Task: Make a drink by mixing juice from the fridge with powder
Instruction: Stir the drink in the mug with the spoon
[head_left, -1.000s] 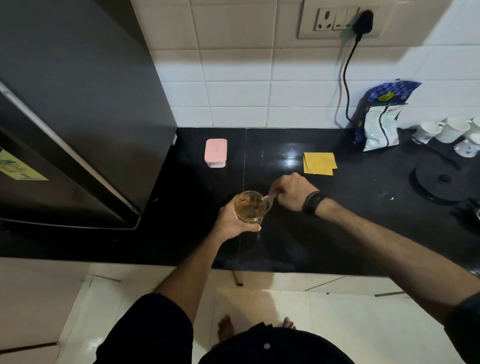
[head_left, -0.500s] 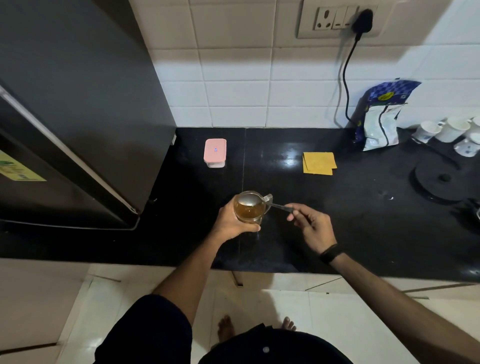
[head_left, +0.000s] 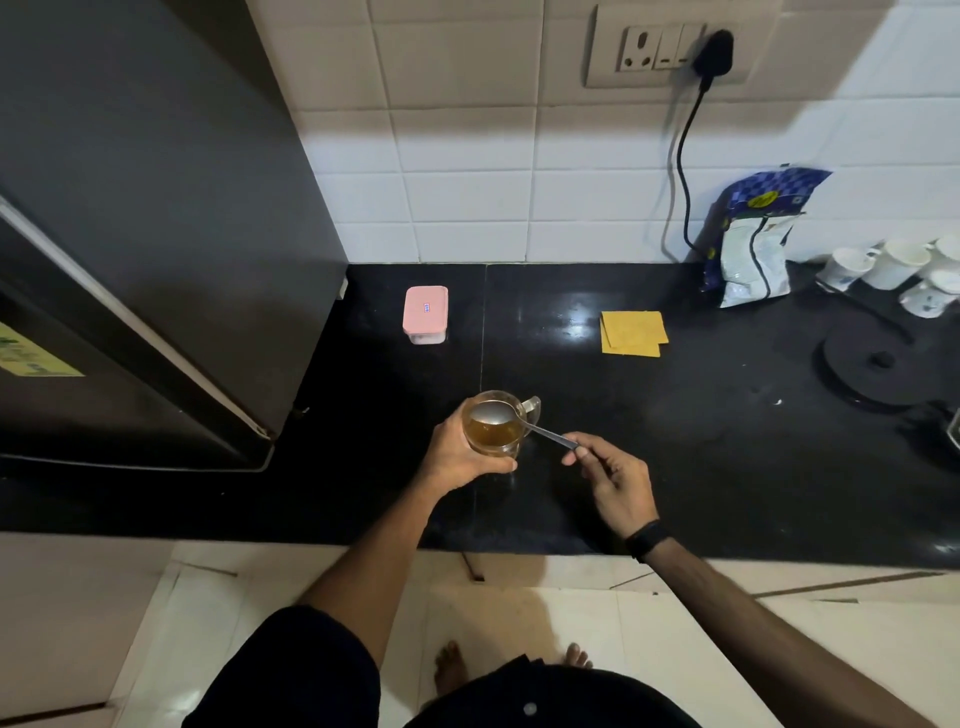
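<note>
One glass mug (head_left: 498, 426) of amber drink stood on the black counter (head_left: 701, 441), in front of the fridge's (head_left: 130, 234) right corner. One spoon (head_left: 511, 418) lay with its bowl level over the mug's mouth, its handle running out to the right past the mug's handle. The left hand (head_left: 457, 460) was wrapped around the mug's left wall, grasping it. The right hand (head_left: 613, 480), just right of the mug, pinched the end of the spoon handle between thumb and fingertips. Behind the mug sat one pink-lidded container (head_left: 425, 314) and one stack of yellow napkins (head_left: 632, 332). Far right of the mug stood one blue-and-white pouch (head_left: 756, 244) and at least four white cups (head_left: 898, 273).
</note>
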